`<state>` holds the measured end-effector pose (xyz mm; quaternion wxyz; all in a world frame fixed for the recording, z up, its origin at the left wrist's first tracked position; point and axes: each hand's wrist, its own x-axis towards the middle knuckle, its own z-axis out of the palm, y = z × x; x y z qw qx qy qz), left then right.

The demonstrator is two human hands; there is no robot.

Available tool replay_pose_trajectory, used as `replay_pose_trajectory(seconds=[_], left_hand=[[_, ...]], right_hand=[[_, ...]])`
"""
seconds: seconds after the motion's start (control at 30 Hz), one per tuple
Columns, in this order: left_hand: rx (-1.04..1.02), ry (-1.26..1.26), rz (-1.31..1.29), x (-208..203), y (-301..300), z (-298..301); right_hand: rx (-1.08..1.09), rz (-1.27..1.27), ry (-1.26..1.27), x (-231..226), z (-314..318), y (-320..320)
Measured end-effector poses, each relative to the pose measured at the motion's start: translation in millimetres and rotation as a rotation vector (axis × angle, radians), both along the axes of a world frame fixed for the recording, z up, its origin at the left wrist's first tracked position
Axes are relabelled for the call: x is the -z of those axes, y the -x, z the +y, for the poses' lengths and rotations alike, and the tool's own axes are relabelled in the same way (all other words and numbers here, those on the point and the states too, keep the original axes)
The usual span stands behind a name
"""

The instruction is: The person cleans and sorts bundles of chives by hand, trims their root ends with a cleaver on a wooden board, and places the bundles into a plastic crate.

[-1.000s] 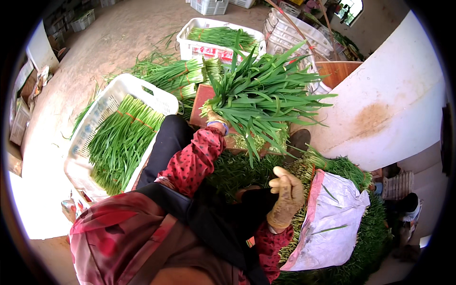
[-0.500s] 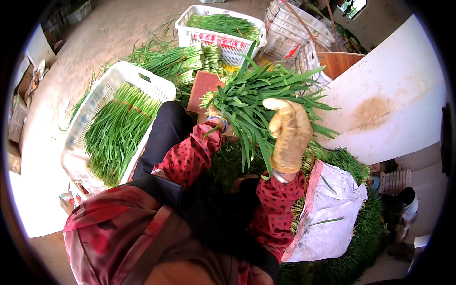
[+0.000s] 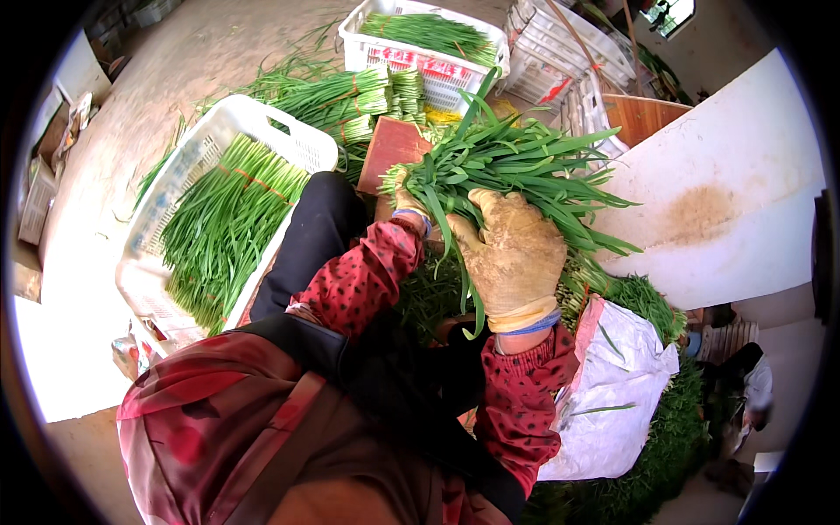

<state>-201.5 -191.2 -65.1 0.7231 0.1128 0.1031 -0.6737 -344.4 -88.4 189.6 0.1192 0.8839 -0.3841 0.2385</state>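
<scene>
Dusty floor (image 3: 197, 57) | two filled plastic baskets (image 3: 304, 147) | our left hand (image 3: 408, 197) grips one leafy bunch (image 3: 490, 157) | our gloved right hand (image 3: 518, 249) touches it, grip unclear

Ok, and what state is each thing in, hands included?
Green bunch, held, leaves splayed rightward
Left hand, gloved, closed around the bunch's pale ends
Right hand, gloved, curled against the leaves, grip unclear
Left crate, open, banded stalks inside
Far crate, open, loaded
White sack, creased, spread out
</scene>
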Motion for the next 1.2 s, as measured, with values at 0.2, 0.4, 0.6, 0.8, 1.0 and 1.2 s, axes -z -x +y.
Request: replay_pose_trajectory(seconds=[0.2, 0.4, 0.6, 0.8, 1.0, 1.2], left_hand=[[0.011, 0.03, -0.018, -5.4, -3.4, 7.5], [0.106, 0.082, -0.071, -14.3, 10.9, 34.9], [0.108, 0.099, -0.1, -24.6, 5.2, 42.9], [0.079, 0.095, -0.097, -25.5, 4.7, 29.3], [0.081, 0.097, -0.093, -32.5, 10.7, 17.8], [0.115, 0.133, -0.138, -37.2, 2.3, 36.3]], right_hand=[[-0.005, 0.13, -0.008, 9.8, 0.6, -11.4], [-0.45, -0.602, -0.787, 60.6, 18.3, -14.5], [-1.069, -0.606, -1.443, 39.3, 75.8, -6.1], [-0.741, -0.851, -0.977, 17.4, 74.8, 35.4], [-0.259, -0.836, -0.408, 34.8, 64.2, 29.4], [-0.363, -0.785, -0.559, 55.2, 39.6, 1.5]])
